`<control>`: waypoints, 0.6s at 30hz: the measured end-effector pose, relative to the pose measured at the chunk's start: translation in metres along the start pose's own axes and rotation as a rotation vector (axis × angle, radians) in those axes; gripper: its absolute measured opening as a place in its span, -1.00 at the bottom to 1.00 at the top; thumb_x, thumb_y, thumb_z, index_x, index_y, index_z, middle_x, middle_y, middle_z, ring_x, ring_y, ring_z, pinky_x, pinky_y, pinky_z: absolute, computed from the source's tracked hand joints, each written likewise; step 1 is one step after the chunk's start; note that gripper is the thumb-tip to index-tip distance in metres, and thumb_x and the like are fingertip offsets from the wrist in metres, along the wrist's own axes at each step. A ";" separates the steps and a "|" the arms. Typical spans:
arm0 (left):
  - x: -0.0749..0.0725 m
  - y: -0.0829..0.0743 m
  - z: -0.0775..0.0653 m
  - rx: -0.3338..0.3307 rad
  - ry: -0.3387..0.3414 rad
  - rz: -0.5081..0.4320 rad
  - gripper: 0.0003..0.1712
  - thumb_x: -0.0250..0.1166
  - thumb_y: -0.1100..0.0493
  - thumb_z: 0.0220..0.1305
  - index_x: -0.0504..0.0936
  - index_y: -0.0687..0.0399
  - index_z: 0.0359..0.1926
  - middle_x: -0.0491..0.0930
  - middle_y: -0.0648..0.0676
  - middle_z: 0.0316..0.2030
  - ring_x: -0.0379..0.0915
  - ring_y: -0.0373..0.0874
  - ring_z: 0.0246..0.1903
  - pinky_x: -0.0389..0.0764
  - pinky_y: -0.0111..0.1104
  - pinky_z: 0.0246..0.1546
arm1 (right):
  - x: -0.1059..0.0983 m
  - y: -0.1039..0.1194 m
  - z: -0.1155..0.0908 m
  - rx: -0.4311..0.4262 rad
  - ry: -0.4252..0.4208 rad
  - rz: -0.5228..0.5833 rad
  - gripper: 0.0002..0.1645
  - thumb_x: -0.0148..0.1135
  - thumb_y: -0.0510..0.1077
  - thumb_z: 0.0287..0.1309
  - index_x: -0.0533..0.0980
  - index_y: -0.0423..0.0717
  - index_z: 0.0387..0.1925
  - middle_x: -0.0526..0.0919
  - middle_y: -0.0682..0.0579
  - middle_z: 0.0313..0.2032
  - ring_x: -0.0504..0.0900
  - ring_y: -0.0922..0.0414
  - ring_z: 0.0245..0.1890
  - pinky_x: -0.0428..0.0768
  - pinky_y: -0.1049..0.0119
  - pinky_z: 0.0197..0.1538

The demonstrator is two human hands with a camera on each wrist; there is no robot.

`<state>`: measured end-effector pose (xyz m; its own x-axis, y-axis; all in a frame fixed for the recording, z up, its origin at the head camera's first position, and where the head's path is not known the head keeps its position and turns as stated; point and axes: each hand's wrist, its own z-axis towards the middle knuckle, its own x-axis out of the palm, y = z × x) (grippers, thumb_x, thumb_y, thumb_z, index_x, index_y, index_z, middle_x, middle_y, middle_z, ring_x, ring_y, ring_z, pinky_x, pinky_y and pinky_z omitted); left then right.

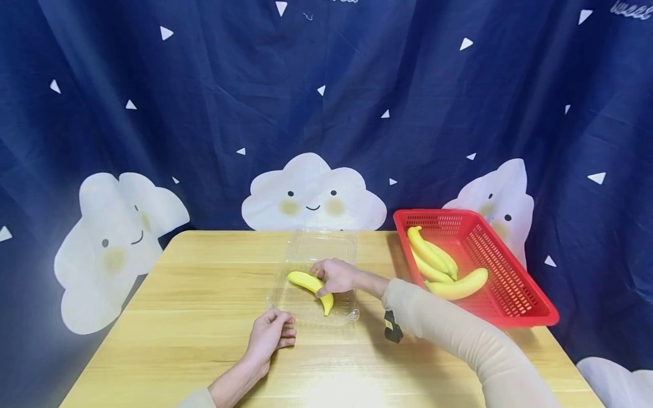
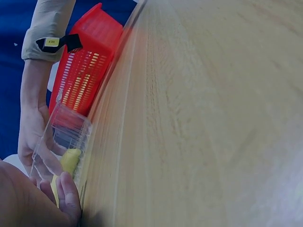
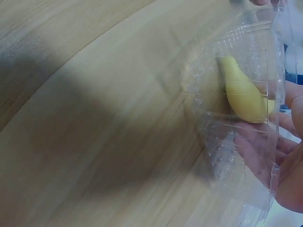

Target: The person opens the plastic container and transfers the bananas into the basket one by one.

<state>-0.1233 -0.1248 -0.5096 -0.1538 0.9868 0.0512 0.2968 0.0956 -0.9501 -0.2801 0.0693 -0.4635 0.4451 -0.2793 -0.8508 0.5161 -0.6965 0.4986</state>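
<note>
A yellow banana [image 1: 306, 281] lies in a clear plastic clamshell container [image 1: 285, 300] on the table, its lid tipped back towards the curtain. My right hand [image 1: 334, 276] reaches in from the right and holds the banana between thumb and fingers. Through the clear wall, the right wrist view shows the banana [image 3: 244, 97] between those fingers. At the container's near left corner, my left hand [image 1: 270, 337] holds the rim with thumb and fingers; its grip is partly hidden.
A red perforated basket [image 1: 515, 272] stands to the right, with several bananas [image 1: 428, 252] in it. My right forearm crosses in front of it. A dark blue curtain [image 1: 214, 113] hangs behind the wooden table [image 1: 204, 289].
</note>
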 end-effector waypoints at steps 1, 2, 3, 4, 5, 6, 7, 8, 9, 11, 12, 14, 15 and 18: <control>0.000 0.000 0.000 0.000 0.000 0.000 -0.80 0.16 0.25 0.45 0.64 0.32 -0.14 0.69 0.03 -0.27 0.63 -0.24 -0.44 0.82 -0.43 -0.40 | 0.000 0.000 0.000 0.000 0.000 -0.001 -0.27 0.62 -0.07 0.01 0.58 -0.10 0.25 0.82 -0.07 -0.06 0.75 0.04 0.03 0.73 0.14 0.17; 0.000 0.000 0.000 0.000 -0.001 -0.001 -0.81 0.16 0.24 0.44 0.64 0.31 -0.15 0.69 0.03 -0.27 0.63 -0.24 -0.44 0.82 -0.43 -0.40 | 0.000 0.000 0.000 0.000 0.000 -0.002 -0.27 0.62 -0.08 0.02 0.57 -0.10 0.25 0.82 -0.07 -0.06 0.75 0.04 0.02 0.73 0.15 0.17; 0.000 0.000 -0.001 0.000 -0.001 -0.001 -0.81 0.16 0.24 0.44 0.64 0.31 -0.16 0.69 0.03 -0.27 0.63 -0.24 -0.44 0.82 -0.43 -0.40 | 0.000 0.001 0.000 0.001 0.000 -0.002 -0.27 0.62 -0.08 0.02 0.57 -0.10 0.25 0.82 -0.07 -0.06 0.75 0.05 0.02 0.73 0.17 0.16; 0.000 0.000 -0.001 0.000 -0.002 -0.001 -0.81 0.16 0.24 0.44 0.64 0.30 -0.16 0.69 0.03 -0.27 0.63 -0.24 -0.44 0.82 -0.43 -0.40 | 0.001 0.001 0.000 0.000 -0.001 0.001 -0.27 0.62 -0.09 0.02 0.57 -0.10 0.24 0.81 -0.07 -0.06 0.75 0.07 -0.01 0.73 0.21 0.12; 0.000 0.000 -0.001 0.001 -0.003 -0.003 -0.81 0.16 0.24 0.44 0.64 0.30 -0.16 0.69 0.03 -0.27 0.63 -0.24 -0.44 0.82 -0.43 -0.40 | 0.001 0.001 -0.001 0.003 0.001 0.011 -0.28 0.61 -0.11 0.02 0.57 -0.11 0.25 0.81 -0.08 -0.06 0.76 0.07 -0.05 0.75 0.23 0.08; 0.000 0.000 -0.001 0.001 -0.004 -0.003 -0.81 0.16 0.25 0.44 0.64 0.30 -0.15 0.69 0.03 -0.27 0.63 -0.24 -0.44 0.82 -0.43 -0.40 | 0.001 0.002 -0.001 0.008 0.003 0.029 -0.28 0.61 -0.13 0.03 0.56 -0.12 0.25 0.80 -0.09 -0.06 0.78 0.06 -0.12 0.78 0.23 0.00; 0.000 0.000 -0.001 0.001 -0.004 -0.003 -0.80 0.16 0.25 0.44 0.64 0.31 -0.14 0.69 0.03 -0.27 0.63 -0.24 -0.44 0.82 -0.43 -0.40 | 0.001 0.002 -0.001 0.013 0.007 0.048 -0.28 0.61 -0.15 0.03 0.56 -0.14 0.25 0.79 -0.10 -0.06 0.79 0.05 -0.21 0.81 0.24 -0.10; 0.000 0.000 -0.001 0.002 -0.003 -0.003 -0.80 0.16 0.25 0.44 0.64 0.32 -0.14 0.69 0.03 -0.28 0.63 -0.24 -0.44 0.82 -0.43 -0.39 | 0.001 0.002 -0.001 0.019 0.009 0.070 -0.28 0.61 -0.18 0.03 0.55 -0.15 0.25 0.78 -0.12 -0.06 0.79 0.04 -0.29 0.83 0.24 -0.20; 0.000 0.000 -0.001 0.003 -0.003 -0.003 -0.80 0.16 0.25 0.44 0.64 0.32 -0.13 0.69 0.03 -0.28 0.63 -0.24 -0.44 0.82 -0.43 -0.39 | 0.001 0.002 -0.001 0.025 0.011 0.090 -0.29 0.60 -0.20 0.04 0.55 -0.16 0.25 0.78 -0.13 -0.06 0.78 0.04 -0.38 0.83 0.23 -0.31; 0.000 0.000 -0.001 0.004 -0.002 -0.003 -0.80 0.16 0.25 0.43 0.64 0.32 -0.13 0.69 0.03 -0.28 0.63 -0.24 -0.44 0.82 -0.43 -0.39 | 0.001 0.003 -0.002 0.037 0.015 0.130 -0.32 0.59 -0.24 0.05 0.56 -0.19 0.23 0.75 -0.15 0.00 0.76 0.01 -0.52 0.82 0.18 -0.47; 0.000 0.000 -0.002 0.005 -0.002 -0.003 -0.80 0.16 0.25 0.43 0.64 0.32 -0.14 0.69 0.03 -0.27 0.63 -0.24 -0.44 0.82 -0.43 -0.39 | 0.001 0.003 -0.002 0.038 0.015 0.139 -0.39 0.58 -0.25 0.05 0.59 -0.22 0.17 0.74 -0.14 0.05 0.75 0.00 -0.56 0.81 0.17 -0.50; 0.000 0.000 -0.002 0.005 -0.001 -0.002 -0.81 0.17 0.25 0.43 0.64 0.30 -0.15 0.69 0.03 -0.27 0.63 -0.23 -0.43 0.82 -0.43 -0.38 | 0.001 0.003 -0.002 0.032 0.012 0.144 -0.47 0.58 -0.27 0.04 0.63 -0.23 0.08 0.73 -0.13 0.10 0.74 0.03 -0.56 0.80 0.18 -0.52; 0.000 0.000 -0.002 0.005 -0.001 -0.001 -0.81 0.17 0.25 0.43 0.64 0.30 -0.15 0.69 0.03 -0.27 0.63 -0.23 -0.43 0.82 -0.43 -0.38 | 0.001 0.003 -0.002 0.031 0.013 0.148 -0.48 0.58 -0.28 0.04 0.63 -0.24 0.08 0.73 -0.14 0.11 0.73 0.06 -0.56 0.80 0.19 -0.52; -0.001 0.001 -0.001 0.005 -0.003 0.001 -0.80 0.16 0.24 0.44 0.64 0.31 -0.13 0.70 0.03 -0.26 0.64 -0.23 -0.43 0.83 -0.42 -0.38 | 0.001 0.005 -0.003 0.023 0.016 0.158 -0.48 0.57 -0.31 0.02 0.64 -0.24 0.07 0.75 -0.18 0.07 0.72 0.12 -0.57 0.81 0.20 -0.51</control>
<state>-0.1219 -0.1252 -0.5100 -0.1563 0.9865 0.0493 0.2926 0.0939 -0.9516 -0.2749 0.0674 -0.4616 0.5311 -0.3758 -0.7594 0.4222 -0.6597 0.6217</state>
